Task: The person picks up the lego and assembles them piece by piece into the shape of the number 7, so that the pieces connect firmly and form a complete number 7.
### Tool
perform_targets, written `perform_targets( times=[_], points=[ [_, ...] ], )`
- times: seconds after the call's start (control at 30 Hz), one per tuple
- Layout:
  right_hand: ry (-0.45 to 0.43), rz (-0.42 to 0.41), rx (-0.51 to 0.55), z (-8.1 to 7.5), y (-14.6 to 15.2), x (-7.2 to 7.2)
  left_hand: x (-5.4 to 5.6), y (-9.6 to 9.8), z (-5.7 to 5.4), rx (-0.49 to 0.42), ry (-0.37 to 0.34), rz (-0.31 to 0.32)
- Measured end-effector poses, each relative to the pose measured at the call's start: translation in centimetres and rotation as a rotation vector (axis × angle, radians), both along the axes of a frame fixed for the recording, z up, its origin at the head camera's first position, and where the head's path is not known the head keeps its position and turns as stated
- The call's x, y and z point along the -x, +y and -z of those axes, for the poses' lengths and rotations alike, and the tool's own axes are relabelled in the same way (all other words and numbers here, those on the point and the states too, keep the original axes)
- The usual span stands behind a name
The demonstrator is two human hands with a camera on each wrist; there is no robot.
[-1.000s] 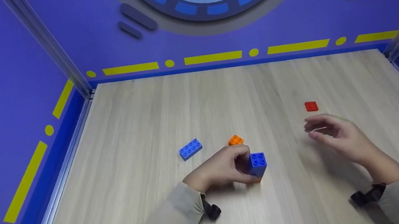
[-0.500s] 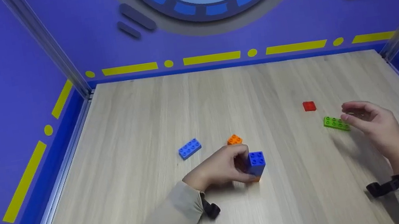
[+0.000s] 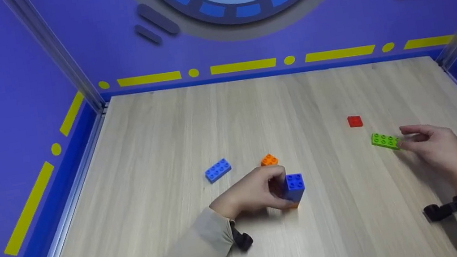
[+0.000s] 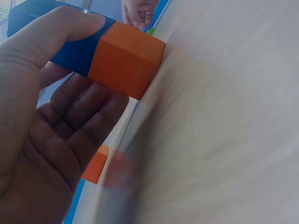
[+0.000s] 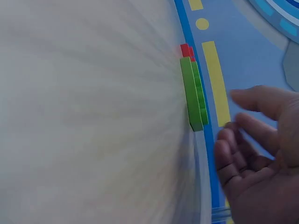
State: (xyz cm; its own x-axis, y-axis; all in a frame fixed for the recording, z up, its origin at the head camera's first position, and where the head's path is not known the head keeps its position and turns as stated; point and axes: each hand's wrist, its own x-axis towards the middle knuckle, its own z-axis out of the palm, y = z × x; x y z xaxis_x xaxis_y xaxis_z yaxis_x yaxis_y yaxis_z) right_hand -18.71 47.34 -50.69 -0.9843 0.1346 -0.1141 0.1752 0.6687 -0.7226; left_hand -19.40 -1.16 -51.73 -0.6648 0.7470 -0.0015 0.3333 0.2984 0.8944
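Note:
My left hand (image 3: 251,192) grips a stack of toy building bricks (image 3: 295,184), its thumb along one side and fingers along the other. Blue bricks form the upper part; an orange brick (image 4: 124,60) is at the bottom, close over the table. To the right, my right hand (image 3: 437,147) hovers beside a green eight-stud brick (image 3: 383,140) lying on the table. In the right wrist view its loosely curved fingers (image 5: 254,128) hold nothing and stand apart from the green brick's near end.
A flat red brick (image 3: 354,121) lies behind the green one. Left of the stack are a lighter blue brick (image 3: 218,170) and a small orange brick (image 3: 269,160), partly behind the left hand. Blue printed walls (image 3: 216,48) enclose the wooden table (image 3: 157,134).
My right hand has moved right, uncovering the green brick, then lowered its fingers toward that brick's right end. The left hand and its stack have stayed in place.

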Motion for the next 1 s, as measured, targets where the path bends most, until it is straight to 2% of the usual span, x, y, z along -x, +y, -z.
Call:
perform_targets(
  times=[0.1,0.2,0.6,1.0],
  points=[
    [-0.012,-0.079,-0.133,0.0,0.2,0.1,0.0,0.0,0.0,-0.013,-0.01,0.003],
    [-0.008,-0.113,-0.192,0.0,0.0,0.2,0.0,0.0,0.0,-0.023,-0.024,0.006],
    [0.031,-0.163,-0.258,-0.2,-0.7,0.2,-0.1,0.0,0.0,0.004,-0.006,0.0],
    [0.06,-0.137,-0.283,-1.2,-1.9,0.0,0.0,0.0,0.1,0.006,-0.004,-0.002]
  ],
)
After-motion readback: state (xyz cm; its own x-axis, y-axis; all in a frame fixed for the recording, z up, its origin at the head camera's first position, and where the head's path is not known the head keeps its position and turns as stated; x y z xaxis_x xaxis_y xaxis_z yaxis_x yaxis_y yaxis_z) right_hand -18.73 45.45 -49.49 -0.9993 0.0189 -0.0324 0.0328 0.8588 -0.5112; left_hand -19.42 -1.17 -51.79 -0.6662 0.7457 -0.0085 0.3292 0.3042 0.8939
